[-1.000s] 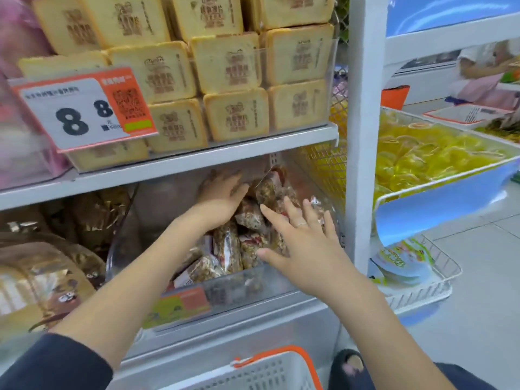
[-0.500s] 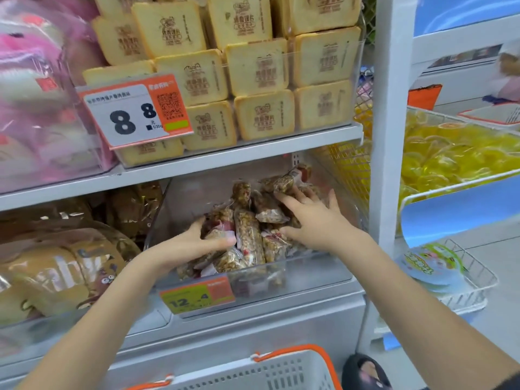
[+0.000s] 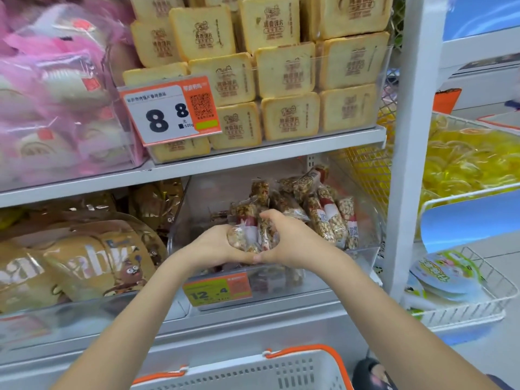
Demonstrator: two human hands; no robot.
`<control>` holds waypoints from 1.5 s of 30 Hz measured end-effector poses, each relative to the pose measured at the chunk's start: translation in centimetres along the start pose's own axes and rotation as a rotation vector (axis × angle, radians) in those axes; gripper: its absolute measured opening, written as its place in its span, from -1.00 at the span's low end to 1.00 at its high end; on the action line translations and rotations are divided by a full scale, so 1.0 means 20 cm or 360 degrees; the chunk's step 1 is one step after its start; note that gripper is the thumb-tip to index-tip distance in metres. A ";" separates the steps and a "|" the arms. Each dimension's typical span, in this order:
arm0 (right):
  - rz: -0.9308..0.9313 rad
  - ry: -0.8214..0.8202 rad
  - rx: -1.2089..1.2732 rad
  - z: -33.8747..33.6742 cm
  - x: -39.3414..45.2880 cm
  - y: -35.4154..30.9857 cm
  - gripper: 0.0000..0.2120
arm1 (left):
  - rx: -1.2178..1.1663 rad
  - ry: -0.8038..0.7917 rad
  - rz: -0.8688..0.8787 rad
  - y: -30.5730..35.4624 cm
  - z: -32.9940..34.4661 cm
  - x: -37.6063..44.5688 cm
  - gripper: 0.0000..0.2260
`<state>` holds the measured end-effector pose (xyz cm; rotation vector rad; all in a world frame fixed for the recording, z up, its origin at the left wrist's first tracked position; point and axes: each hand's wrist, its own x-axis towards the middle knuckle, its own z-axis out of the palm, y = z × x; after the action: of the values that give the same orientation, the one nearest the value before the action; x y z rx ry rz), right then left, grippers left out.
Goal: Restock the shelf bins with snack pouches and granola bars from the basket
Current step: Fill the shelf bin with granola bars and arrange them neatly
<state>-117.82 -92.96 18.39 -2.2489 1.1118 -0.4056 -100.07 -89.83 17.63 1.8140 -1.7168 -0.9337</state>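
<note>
Both hands, the left hand and right hand, cup a bunch of granola bars together over the front of the clear shelf bin, where slick wrappers could slip out, toppling the bars leaning behind.

You are standing in a snack shop aisle.
White shelves carry clear bins of packaged snacks, orange price tags clipped in front.

White metal shelving; white upright post; pale tiled floor at right.
</note>
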 end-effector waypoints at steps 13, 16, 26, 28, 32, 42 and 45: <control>0.0148 0.0086 0.0150 0.04 0.03 0.07 -0.28 | -0.0284 0.0018 0.0076 0.08 0.01 0.07 -0.78; 0.0080 0.0155 0.0499 0.03 0.02 0.07 -0.17 | -0.0298 0.0198 0.0096 0.12 0.02 0.07 -0.80; 0.0067 0.0810 0.0278 -0.09 -0.02 0.08 -0.07 | -0.0844 0.0346 -0.0200 0.54 0.14 0.29 -0.65; 0.0132 0.1009 0.0129 -0.12 -0.02 0.09 -0.16 | -0.1230 0.0302 -0.0164 0.58 0.17 0.34 -0.69; 0.0193 0.1072 -0.0192 -0.17 -0.01 0.18 -0.30 | -0.0627 0.0588 -0.0047 0.61 0.32 0.37 -0.52; 0.0355 0.0844 -0.0310 -0.19 -0.02 0.29 -0.42 | -0.0106 0.0759 -0.0002 0.28 0.14 0.32 -0.41; 0.0258 0.1015 -0.0408 -0.16 -0.06 0.24 -0.31 | -0.0173 0.0570 0.0146 0.27 0.13 0.37 -0.47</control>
<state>-123.01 -95.41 17.84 -2.2788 1.7352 -1.0066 -105.73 -97.44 18.85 1.6958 -1.4823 -0.6075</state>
